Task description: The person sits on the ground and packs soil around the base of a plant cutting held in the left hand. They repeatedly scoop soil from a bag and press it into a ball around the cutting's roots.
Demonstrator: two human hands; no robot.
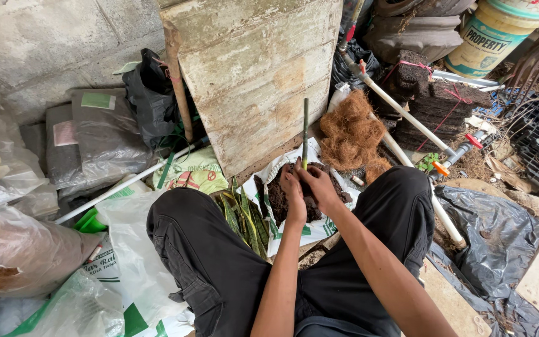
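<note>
A thin green stem cutting stands upright, straight toward twelve o'clock, its lower end buried between cupped palms. Below it sits an open white sack of dark brown soil, its mouth rolled down, resting between the knees. A clump of that dark soil is packed around the stem's base.

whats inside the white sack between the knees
Dark soil fills the open white sack. Both hands, left hand and right hand, press into it around an upright green stem. The stem's base is hidden.
</note>
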